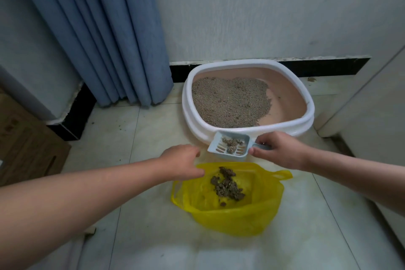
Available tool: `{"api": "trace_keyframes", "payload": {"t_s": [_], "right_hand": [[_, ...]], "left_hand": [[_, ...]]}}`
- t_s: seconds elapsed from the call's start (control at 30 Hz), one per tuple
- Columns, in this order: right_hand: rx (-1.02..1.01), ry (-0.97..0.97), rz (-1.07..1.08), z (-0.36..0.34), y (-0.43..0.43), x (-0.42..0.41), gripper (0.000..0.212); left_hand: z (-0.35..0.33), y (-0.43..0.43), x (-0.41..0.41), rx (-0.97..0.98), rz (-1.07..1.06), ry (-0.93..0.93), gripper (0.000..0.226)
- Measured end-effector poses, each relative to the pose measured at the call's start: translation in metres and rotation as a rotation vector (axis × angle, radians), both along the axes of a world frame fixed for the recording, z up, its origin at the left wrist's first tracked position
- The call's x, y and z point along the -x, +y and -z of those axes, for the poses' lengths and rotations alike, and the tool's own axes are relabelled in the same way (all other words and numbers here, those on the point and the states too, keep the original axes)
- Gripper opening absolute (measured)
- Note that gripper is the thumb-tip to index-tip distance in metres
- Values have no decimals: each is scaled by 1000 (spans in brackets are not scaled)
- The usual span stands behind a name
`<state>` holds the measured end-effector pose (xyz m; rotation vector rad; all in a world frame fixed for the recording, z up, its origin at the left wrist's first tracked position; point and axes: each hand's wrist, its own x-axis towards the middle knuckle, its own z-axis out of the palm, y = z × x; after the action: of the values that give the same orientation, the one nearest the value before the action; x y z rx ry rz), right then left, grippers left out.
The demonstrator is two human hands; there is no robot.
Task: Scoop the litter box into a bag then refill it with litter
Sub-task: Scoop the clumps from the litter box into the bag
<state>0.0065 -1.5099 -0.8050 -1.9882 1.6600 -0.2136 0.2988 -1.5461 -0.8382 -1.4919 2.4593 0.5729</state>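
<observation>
Blue scoop gripped level by right hand beside bag.

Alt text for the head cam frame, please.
The right hand holds a blue slotted scoop of clumps by its handle, between a white-rimmed litter box and an open yellow bag that already holds clumps. The left hand is at the bag's rim. Box and bag sit on a tiled floor near a blue curtain.

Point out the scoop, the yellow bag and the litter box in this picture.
scoop [216, 141]: head view, pale blue floor near its front end.
yellow bag [232, 219]: head view, near wall of the bag.
litter box [285, 125]: head view, white near rim.
</observation>
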Motion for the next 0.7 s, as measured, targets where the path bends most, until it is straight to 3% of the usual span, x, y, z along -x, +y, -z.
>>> {"api": "trace_keyframes", "payload": {"t_s": [0.13,0.27,0.4,0.57,0.7], "right_hand": [[-73,67,-112,1,11,2,46],[-170,79,-179,14,23,4,50],[-159,253,-269,23,32,4,56],[-164,322,-324,20,37,-2,48],[-241,287,-254,20,37,-5,51]], "left_hand": [[0,3,-6,-48,-24,-86,53],[-5,7,-4,-122,-20,-159,62],[-5,10,-3,-170,34,-238,58],[-1,8,-8,-77,32,-168,30],[0,3,-12,-41,1,-91,30]]}}
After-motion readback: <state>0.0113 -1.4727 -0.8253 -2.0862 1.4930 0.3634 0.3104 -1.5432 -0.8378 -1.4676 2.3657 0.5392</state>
